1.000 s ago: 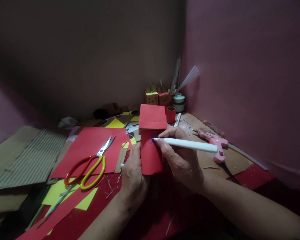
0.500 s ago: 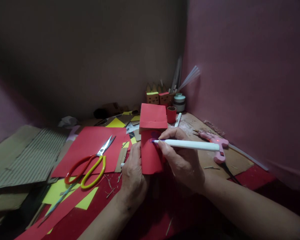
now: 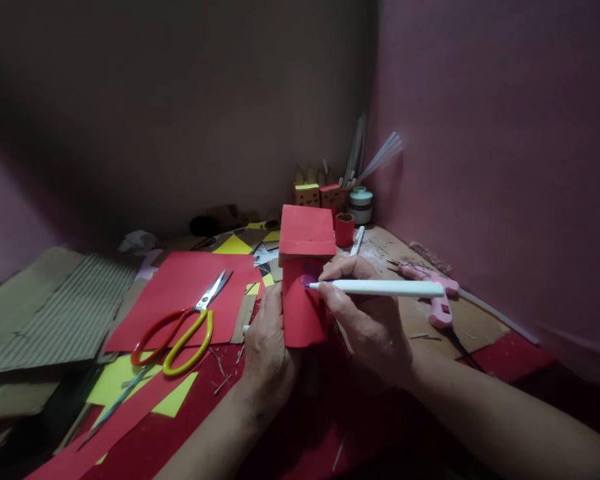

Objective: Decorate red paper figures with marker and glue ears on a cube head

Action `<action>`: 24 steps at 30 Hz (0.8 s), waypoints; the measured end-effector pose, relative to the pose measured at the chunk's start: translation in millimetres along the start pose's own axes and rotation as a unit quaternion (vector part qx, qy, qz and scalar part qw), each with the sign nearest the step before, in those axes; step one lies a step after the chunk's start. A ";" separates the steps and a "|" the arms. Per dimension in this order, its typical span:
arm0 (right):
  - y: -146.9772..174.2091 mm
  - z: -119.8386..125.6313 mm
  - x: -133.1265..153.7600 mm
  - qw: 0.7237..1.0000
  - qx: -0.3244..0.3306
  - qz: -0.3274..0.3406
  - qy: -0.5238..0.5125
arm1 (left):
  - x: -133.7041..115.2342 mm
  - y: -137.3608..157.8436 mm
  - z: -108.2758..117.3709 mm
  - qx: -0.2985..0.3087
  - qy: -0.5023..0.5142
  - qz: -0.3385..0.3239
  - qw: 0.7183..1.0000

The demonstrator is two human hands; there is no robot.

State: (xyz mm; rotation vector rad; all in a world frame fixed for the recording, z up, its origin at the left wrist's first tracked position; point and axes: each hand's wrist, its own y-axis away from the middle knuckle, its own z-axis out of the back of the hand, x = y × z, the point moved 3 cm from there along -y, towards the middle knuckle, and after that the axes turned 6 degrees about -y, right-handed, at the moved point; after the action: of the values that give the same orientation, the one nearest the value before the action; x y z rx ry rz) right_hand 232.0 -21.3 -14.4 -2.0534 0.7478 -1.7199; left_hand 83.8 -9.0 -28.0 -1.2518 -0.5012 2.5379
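A red paper figure (image 3: 304,319), with a boxy top over a rounded body, stands up between my hands. My left hand (image 3: 270,343) is wrapped round its left side, the fingertips partly hidden behind it. A white marker pen (image 3: 390,288) lies pinched in my right hand (image 3: 367,320), pointing left. Its tip touches the front of the red body, where a purple mark (image 3: 309,277) shows. The cap of another pen seems to stick out beside my left hand.
Scissors (image 3: 203,303) with red and yellow handles lie on a red sheet (image 3: 180,293) at left. Corrugated cardboard (image 3: 65,320) is further left. A pink glue gun (image 3: 440,303), its cord and a glue stick lie at right. Behind stand a red tube (image 3: 345,232) and a lidded jar (image 3: 361,205).
The pen tip has shifted very slightly on the red body, and the purple mark looks more filled in. My left hand keeps its hold; the view has moved a little.
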 end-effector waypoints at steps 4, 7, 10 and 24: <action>-0.9 -0.6 1.6 1.000 0.007 0.014 0.001 | 0.9 -0.1 -1.5 0.000 -0.003 -0.004 1.000; -1.6 -1.0 2.9 1.000 0.011 0.022 0.009 | 1.0 0.2 -1.6 0.001 -0.012 -0.007 1.000; -1.4 -1.1 2.1 1.000 0.013 0.021 0.016 | 2.3 1.0 -1.6 -0.002 -0.009 -0.009 1.000; 0.9 -1.8 -2.9 1.000 -0.024 -0.012 -0.006 | 1.0 0.6 -2.4 0.000 -0.008 -0.023 1.000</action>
State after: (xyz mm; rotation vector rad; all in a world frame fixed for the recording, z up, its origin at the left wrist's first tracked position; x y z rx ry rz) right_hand 229.7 -20.1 -16.9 -2.1107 0.7708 -1.7160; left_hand 85.0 -8.8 -30.3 -1.2059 -0.5280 2.5123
